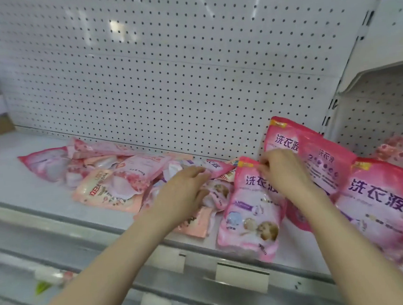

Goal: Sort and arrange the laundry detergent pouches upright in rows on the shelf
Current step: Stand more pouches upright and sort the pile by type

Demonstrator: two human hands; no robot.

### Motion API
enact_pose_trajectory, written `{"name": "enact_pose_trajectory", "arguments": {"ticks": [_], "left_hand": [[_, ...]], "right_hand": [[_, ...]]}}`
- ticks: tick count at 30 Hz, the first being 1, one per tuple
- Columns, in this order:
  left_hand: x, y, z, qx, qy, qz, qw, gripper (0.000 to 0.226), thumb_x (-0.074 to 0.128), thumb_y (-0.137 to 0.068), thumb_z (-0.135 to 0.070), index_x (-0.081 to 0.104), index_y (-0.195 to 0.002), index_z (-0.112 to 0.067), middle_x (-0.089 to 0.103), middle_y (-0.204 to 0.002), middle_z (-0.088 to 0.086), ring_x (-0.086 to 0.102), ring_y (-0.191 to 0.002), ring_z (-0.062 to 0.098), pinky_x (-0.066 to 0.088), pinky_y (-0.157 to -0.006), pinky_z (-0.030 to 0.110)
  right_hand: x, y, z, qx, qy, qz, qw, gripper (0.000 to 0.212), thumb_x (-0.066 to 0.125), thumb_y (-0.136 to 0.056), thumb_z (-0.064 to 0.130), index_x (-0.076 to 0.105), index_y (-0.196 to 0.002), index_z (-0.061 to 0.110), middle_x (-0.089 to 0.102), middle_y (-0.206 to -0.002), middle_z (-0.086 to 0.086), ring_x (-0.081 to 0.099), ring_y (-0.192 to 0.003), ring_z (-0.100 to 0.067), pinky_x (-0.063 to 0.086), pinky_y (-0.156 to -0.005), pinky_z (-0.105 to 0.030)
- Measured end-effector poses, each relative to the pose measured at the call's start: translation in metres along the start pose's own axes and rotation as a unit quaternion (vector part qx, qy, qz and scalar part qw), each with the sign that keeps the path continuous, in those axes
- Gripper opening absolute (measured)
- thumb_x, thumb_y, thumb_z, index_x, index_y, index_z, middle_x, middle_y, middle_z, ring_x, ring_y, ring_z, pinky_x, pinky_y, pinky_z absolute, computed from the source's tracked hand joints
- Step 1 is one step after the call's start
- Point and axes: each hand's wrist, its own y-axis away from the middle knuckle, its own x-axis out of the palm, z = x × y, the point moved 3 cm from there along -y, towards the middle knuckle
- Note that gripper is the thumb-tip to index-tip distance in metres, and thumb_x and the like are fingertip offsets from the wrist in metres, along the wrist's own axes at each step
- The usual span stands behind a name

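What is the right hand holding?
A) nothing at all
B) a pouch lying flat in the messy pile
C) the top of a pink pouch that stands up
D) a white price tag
C: the right hand pinches the top edge of the upright pink pouch, which stands near the front of the shelf.

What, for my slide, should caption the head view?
Right hand pinches an upright pouch; left hand touches the flat pile.
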Motion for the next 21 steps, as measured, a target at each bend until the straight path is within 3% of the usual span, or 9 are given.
{"name": "enact_pose_trajectory", "arguments": {"ticks": [6, 11, 15, 18, 21], "left_hand": [[-0.005, -0.008, 0.012, -0.028, -0.039, 0.011, 0.999, 0.035, 0.056, -0.092, -0.021, 0.060, -0.124, -0.010, 0.058, -0.127, 0.010, 0.053, -0.118, 0.029, 0.047, -0.091, 0.039], [0.003, -0.028, 0.031, -0.002, -0.055, 0.034, 0.998, 0.038, 0.059, -0.090, -0.030, 0.061, -0.122, -0.011, 0.062, -0.121, 0.009, 0.057, -0.113, 0.030, 0.049, -0.090, 0.042], [0.012, -0.046, 0.054, 0.005, -0.103, 0.137, 0.985, 0.036, 0.053, -0.089, -0.049, 0.061, -0.102, -0.016, 0.062, -0.103, 0.003, 0.059, -0.097, 0.025, 0.048, -0.073, 0.033], [0.018, -0.055, 0.062, 0.036, -0.155, 0.159, 0.974, 0.026, 0.056, -0.088, -0.039, 0.064, -0.102, -0.019, 0.065, -0.103, 0.005, 0.060, -0.099, 0.026, 0.042, -0.073, 0.031], [0.023, -0.059, 0.070, 0.060, -0.199, 0.143, 0.968, 0.020, 0.054, -0.089, -0.026, 0.065, -0.104, -0.020, 0.067, -0.105, 0.007, 0.062, -0.101, 0.028, 0.042, -0.073, 0.032]], "right_hand": [[-0.075, 0.006, 0.018, -0.041, 0.007, -0.116, 0.992, 0.017, 0.067, -0.091, 0.030, 0.072, -0.098, 0.015, 0.073, -0.093, -0.006, 0.066, -0.089, -0.031, 0.052, -0.082, -0.039], [-0.077, -0.001, 0.007, 0.027, 0.009, -0.140, 0.990, 0.015, 0.071, -0.088, 0.025, 0.071, -0.099, 0.015, 0.072, -0.099, -0.010, 0.064, -0.095, -0.033, 0.052, -0.082, -0.042], [-0.058, -0.003, 0.006, 0.084, 0.061, -0.141, 0.985, 0.022, 0.070, -0.089, 0.023, 0.072, -0.110, 0.016, 0.071, -0.105, -0.010, 0.064, -0.099, -0.034, 0.048, -0.081, -0.039], [-0.046, -0.006, 0.009, 0.123, 0.099, -0.174, 0.972, 0.025, 0.069, -0.090, 0.020, 0.069, -0.114, 0.013, 0.068, -0.108, -0.013, 0.064, -0.097, -0.038, 0.046, -0.074, -0.039], [-0.037, -0.008, 0.014, 0.148, 0.164, -0.209, 0.953, 0.030, 0.069, -0.088, 0.011, 0.068, -0.118, 0.011, 0.067, -0.110, -0.015, 0.060, -0.102, -0.037, 0.044, -0.082, -0.042]]}}
